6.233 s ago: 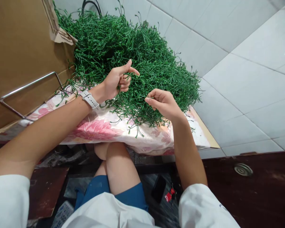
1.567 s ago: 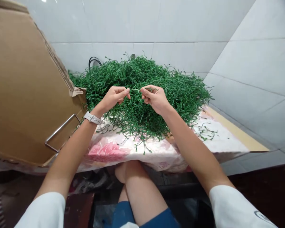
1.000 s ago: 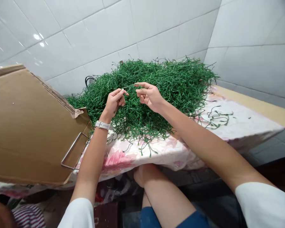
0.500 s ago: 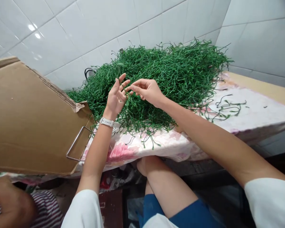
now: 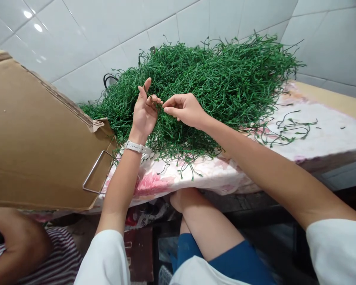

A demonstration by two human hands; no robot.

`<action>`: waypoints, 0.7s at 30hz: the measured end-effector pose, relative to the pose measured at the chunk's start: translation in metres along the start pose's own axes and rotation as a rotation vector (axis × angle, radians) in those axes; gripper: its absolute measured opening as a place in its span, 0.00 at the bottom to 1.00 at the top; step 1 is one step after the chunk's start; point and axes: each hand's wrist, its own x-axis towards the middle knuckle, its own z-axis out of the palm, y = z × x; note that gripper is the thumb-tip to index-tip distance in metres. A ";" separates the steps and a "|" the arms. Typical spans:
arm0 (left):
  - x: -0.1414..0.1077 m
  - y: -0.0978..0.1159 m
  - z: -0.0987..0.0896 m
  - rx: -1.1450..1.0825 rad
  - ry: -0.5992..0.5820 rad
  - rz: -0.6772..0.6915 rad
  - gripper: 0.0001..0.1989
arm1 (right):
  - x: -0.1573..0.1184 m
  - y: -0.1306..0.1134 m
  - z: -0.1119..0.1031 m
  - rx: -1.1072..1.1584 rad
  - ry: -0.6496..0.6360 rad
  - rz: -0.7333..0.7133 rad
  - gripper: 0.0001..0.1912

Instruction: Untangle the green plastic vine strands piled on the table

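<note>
My left hand (image 5: 145, 113), palm up with curled fingers, holds a thin dark green stem (image 5: 140, 71). The stem rises past the thumb and index finger and crosses toward the fingertips. Close against those fingertips, my right hand (image 5: 184, 111) is closed in a pinch with thumb and index finger together; whatever lies between them is too small to make out. Behind and beneath both hands spreads a large heap of green stems (image 5: 225, 83), thin and tangled, with small branching tips.
A cardboard box (image 5: 41, 146) stands at the left, beside a bent metal wire handle (image 5: 90, 176). Loose stems lie at the right on a flowered tablecloth (image 5: 329, 138). White tiled wall (image 5: 121, 23) backs the table. Another person's arm (image 5: 20, 241) shows at the lower left.
My left fingers have curled in more, and the stem now stands more upright above the thumb. My right hand keeps its pinch beside them. The view has shifted slightly.
</note>
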 end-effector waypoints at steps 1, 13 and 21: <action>0.000 0.001 0.001 -0.005 0.004 -0.003 0.19 | 0.000 0.000 0.000 0.015 -0.007 0.015 0.03; 0.000 -0.002 -0.001 0.064 -0.054 0.066 0.20 | -0.002 -0.002 0.000 0.109 -0.078 0.070 0.14; -0.002 -0.002 0.009 0.041 -0.002 0.023 0.20 | -0.004 -0.003 0.001 0.075 -0.136 -0.002 0.15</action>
